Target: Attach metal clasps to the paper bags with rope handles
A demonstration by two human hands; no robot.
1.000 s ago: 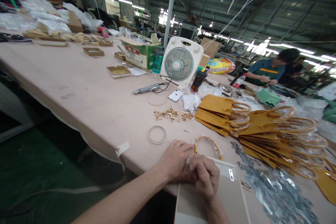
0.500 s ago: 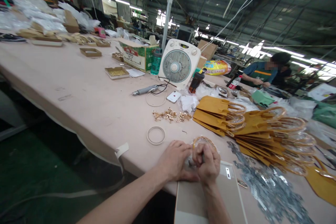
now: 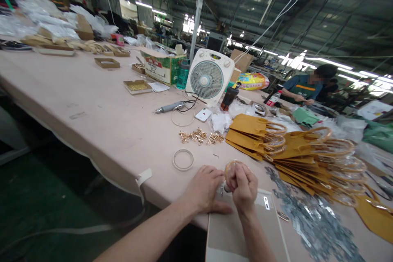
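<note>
My left hand [image 3: 205, 188] lies low at the table edge, with fingers stretched forward and the thumb apart on a pale board [image 3: 225, 229]. Close beside it, my right hand [image 3: 245, 184] is closed in a fist. A greyish rounded end shows under the fist, but what it grips is mostly hidden. A tan, plastic-wrapped loop handle [image 3: 227, 168] curves behind the right fingers. Small shiny metal [image 3: 221, 189] shows between the hands. Near the board's right side lie a gold clasp-like piece [image 3: 283, 216] and a heap of flat grey metal plates [image 3: 319, 225].
A tape ring [image 3: 183, 159], gold-coloured fittings [image 3: 201, 135], a grey rotary tool [image 3: 170, 107] and a phone [image 3: 203, 114] lie ahead. Mustard bag pieces [image 3: 307, 159] are stacked right. Behind stand a box fan [image 3: 206, 77] and a carton [image 3: 158, 67]. A co-worker [image 3: 303, 86] sits far right.
My right fist has turned slightly and now covers more of the loop handle. A greyish end shows more below it. My left hand stays nearly in place.
</note>
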